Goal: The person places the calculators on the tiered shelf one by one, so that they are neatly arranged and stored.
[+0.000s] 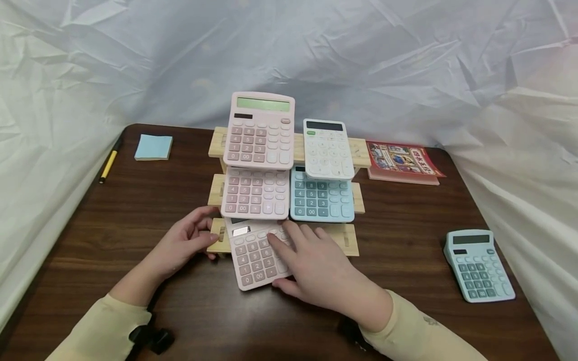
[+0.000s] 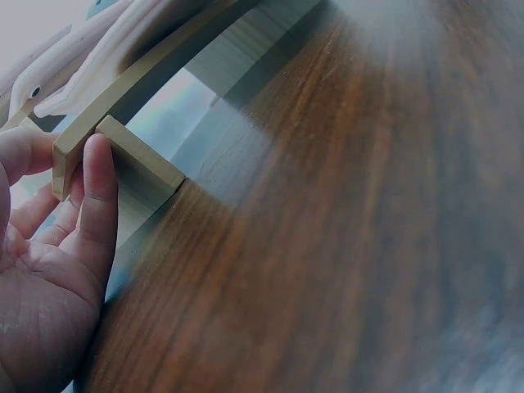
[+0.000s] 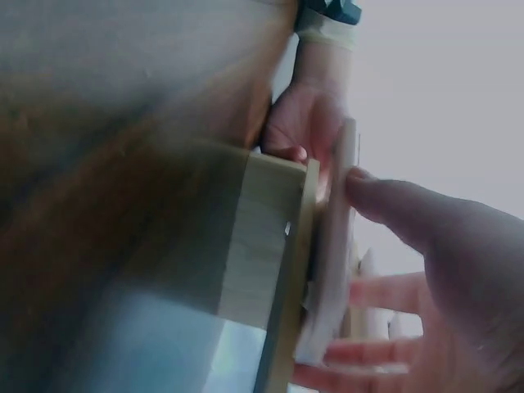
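A wooden stepped rack (image 1: 346,239) holds calculators on its tiers. My left hand (image 1: 185,240) grips the left end of the lowest step; in the left wrist view its thumb and fingers (image 2: 100,176) pinch the wooden edge. A pink calculator (image 1: 258,263) leans on that lowest step, tilted slightly, its top tucked under the calculator above. My right hand (image 1: 322,271) holds its right side, thumb near the lower corner and fingers over the keys. The right wrist view shows this calculator (image 3: 332,254) edge-on against the wood, with the thumb on its edge.
Above sit a pink calculator (image 1: 255,193) and a blue one (image 1: 322,198) on the middle tier, another pink (image 1: 259,130) and a white one (image 1: 328,150) on top. Around lie a blue calculator (image 1: 479,265), a red booklet (image 1: 402,160), blue sticky notes (image 1: 153,147) and a yellow marker (image 1: 109,163).
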Demonstrator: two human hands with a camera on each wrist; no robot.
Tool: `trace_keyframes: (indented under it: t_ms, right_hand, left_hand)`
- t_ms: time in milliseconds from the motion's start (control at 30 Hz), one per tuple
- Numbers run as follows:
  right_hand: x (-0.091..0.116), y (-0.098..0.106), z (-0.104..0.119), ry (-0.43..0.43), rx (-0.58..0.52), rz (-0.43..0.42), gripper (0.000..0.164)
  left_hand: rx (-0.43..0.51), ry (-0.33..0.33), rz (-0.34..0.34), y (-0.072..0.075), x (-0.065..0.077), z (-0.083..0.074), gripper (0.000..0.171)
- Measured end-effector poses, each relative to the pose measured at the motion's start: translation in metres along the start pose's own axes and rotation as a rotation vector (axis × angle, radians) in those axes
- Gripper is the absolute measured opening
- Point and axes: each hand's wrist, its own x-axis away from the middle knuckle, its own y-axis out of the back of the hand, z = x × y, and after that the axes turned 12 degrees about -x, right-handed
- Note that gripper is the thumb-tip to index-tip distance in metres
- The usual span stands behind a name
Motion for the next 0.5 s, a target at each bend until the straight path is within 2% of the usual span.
trace_keyframes:
  t_ms: [233,500]
  right_hand:
    - [0.0002,0.0011,-0.0022,0.032,0.016,0.019,0.08]
    - [-0.0022,-0.0022,0.0028,-0.028,-0.006,-0.031,0.084]
  left_hand:
    - [0.008,0.0,-0.001,-0.0006,0.0008,0.0008,0.055]
    - [0.015,-0.007,0.005,-0.0005,0.0003,0.0,0.055]
